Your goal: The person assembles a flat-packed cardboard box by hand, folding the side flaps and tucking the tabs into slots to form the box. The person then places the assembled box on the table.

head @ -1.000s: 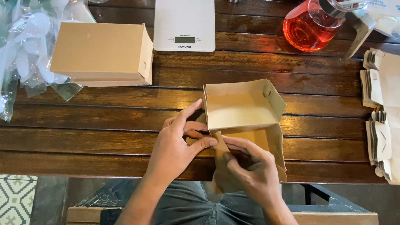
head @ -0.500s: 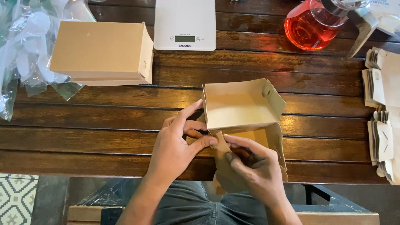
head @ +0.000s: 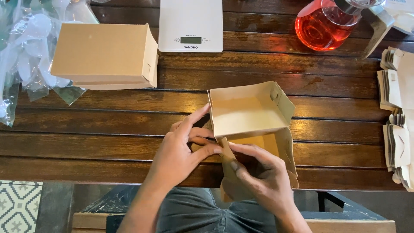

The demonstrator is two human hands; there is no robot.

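Note:
A half-folded brown cardboard box [head: 250,112] lies on the dark wooden slat table [head: 108,129] near its front edge, its lid flap raised toward the back. My left hand [head: 181,151] grips the box's left side, thumb and fingers pinching a flap at the corner. My right hand [head: 258,177] holds the near flap of the same box, fingers pressed against the cardboard at the front. Both hands meet at the box's front left corner.
A closed brown box [head: 103,56] sits at the back left beside crumpled clear plastic bags [head: 21,56]. A white kitchen scale [head: 190,23] stands at the back centre, a glass jug of red liquid [head: 323,26] at the back right. Stacks of flat box blanks [head: 399,112] line the right edge.
Almost nothing has moved. My fingers shifted slightly on the flap at the box's front left corner; the box stays in place.

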